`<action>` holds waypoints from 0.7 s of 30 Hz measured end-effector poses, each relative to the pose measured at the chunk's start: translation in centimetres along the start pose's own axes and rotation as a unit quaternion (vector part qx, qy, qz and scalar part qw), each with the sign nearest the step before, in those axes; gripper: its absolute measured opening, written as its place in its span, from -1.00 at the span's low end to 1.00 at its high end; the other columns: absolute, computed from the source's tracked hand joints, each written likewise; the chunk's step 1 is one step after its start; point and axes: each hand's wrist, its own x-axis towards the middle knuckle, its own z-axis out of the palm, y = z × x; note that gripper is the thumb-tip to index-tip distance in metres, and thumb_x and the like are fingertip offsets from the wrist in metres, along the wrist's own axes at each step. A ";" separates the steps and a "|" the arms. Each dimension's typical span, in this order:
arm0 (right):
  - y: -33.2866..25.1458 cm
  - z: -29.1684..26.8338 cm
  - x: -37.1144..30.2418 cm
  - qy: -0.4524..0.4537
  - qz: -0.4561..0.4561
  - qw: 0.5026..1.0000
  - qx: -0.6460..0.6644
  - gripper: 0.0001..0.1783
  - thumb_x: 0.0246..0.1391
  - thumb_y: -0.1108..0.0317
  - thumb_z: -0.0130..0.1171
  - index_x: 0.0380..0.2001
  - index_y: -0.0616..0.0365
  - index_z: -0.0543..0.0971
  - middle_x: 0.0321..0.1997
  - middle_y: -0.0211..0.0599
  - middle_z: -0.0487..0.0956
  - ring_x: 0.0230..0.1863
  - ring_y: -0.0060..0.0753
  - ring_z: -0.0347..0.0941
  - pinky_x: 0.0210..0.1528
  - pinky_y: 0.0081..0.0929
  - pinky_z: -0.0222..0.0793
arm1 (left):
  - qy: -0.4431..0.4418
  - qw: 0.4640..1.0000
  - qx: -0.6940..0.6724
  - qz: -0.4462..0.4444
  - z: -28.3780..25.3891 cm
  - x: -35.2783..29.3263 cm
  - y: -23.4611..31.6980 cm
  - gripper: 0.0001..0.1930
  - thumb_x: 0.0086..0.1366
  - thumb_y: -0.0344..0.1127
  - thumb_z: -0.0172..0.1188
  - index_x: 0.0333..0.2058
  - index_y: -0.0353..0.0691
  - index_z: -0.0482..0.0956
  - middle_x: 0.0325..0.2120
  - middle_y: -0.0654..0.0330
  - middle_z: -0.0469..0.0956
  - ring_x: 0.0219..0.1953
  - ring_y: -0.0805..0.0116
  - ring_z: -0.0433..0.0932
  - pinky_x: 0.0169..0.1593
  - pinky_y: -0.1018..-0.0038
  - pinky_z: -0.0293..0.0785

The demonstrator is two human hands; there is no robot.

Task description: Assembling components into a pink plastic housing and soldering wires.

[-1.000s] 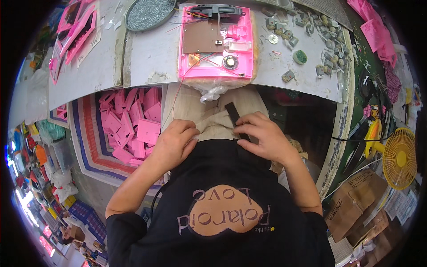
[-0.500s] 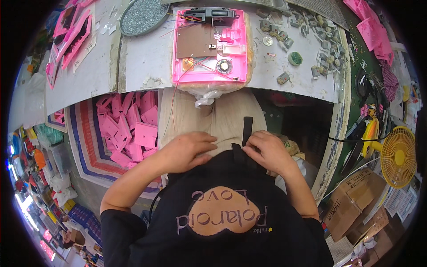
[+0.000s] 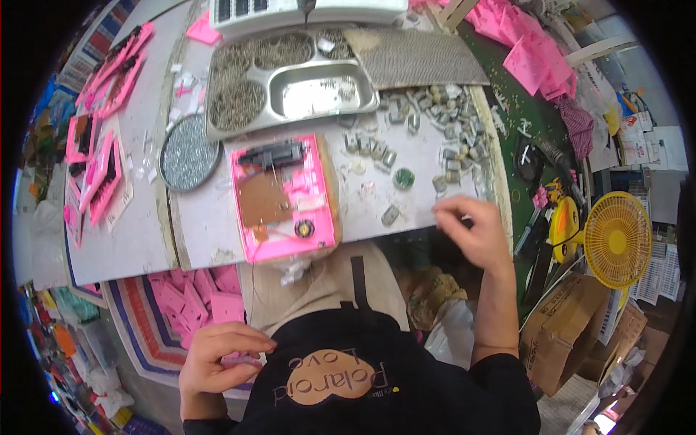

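Note:
My right hand [image 3: 473, 228] is raised over the table's front edge, near several small grey metal parts [image 3: 453, 156]. Its fingers are bent with a gap to the thumb, and I see nothing held. Down by my waist, my left hand [image 3: 223, 357] hangs with fingers loosely bent and apart, beside the black shirt [image 3: 290, 413]. On the table's front edge lies an open pink plastic housing [image 3: 328, 210] on a wrapped pad. It contains a brown board [image 3: 262, 201], a black part [image 3: 272, 154], a round speaker-like part [image 3: 304, 229] and thin wires.
A compartmented metal tray [image 3: 368, 103] holds small metal pieces; a round dish [image 3: 167, 177] of grey bits stands left of it. A small green round thing [image 3: 404, 179] sits right of the housing. Pink pieces [image 3: 185, 301] fill a striped bag below. A yellow fan [image 3: 616, 239] stands right.
My right hand has left the black strap at my waist and moved up and right to the table edge. My left hand has moved down and left. The view takes in more table.

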 end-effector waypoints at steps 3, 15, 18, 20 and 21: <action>-0.8 -1.8 5.7 0.062 -0.046 0.997 -0.028 -0.85 0.11 0.52 0.24 -0.23 0.27 0.68 -0.36 -0.24 0.67 -0.42 -0.47 0.55 -0.31 -0.55 0.46 | 0.116 0.988 0.084 0.055 -0.6 1.6 -0.7 -0.70 0.05 -0.53 0.31 -0.18 -0.33 0.68 -0.26 0.01 0.69 -0.29 0.15 0.67 -0.22 0.39 0.58; -1.8 -2.4 13.6 0.121 -0.049 0.990 -0.047 -0.85 0.12 0.46 0.29 -0.25 0.28 0.67 -0.33 -0.23 0.69 -0.38 -0.44 0.62 -0.29 -0.51 0.51 | 0.175 0.920 0.318 0.145 -6.7 14.8 0.0 -0.89 0.16 -0.53 0.31 -0.30 -0.28 0.67 -0.39 0.08 0.67 -0.37 0.12 0.64 -0.24 0.34 0.54; -2.4 -0.7 14.2 0.096 -0.076 0.991 -0.048 -0.86 0.12 0.45 0.29 -0.25 0.25 0.67 -0.35 -0.22 0.68 -0.39 -0.41 0.61 -0.31 -0.51 0.51 | 0.168 0.919 0.326 0.144 -9.4 24.6 -0.2 -0.90 0.26 -0.39 0.28 -0.35 -0.31 0.61 -0.50 0.05 0.55 -0.46 0.04 0.53 -0.33 0.24 0.43; -2.7 0.1 13.8 0.084 -0.089 0.991 -0.051 -0.87 0.12 0.44 0.28 -0.26 0.25 0.68 -0.36 -0.21 0.68 -0.40 -0.38 0.61 -0.32 -0.50 0.51 | 0.185 0.875 0.409 0.181 -10.6 32.2 -0.7 -0.84 0.31 -0.31 0.25 -0.30 -0.31 0.61 -0.41 0.05 0.55 -0.33 0.06 0.55 -0.23 0.26 0.45; -2.8 0.5 13.4 0.078 -0.093 0.991 -0.052 -0.87 0.12 0.44 0.28 -0.26 0.24 0.68 -0.36 -0.20 0.68 -0.41 -0.37 0.61 -0.33 -0.50 0.51 | 0.220 0.866 0.400 0.205 -11.0 35.8 -1.6 -0.82 0.30 -0.29 0.27 -0.26 -0.30 0.64 -0.34 0.04 0.56 -0.29 0.04 0.57 -0.17 0.19 0.49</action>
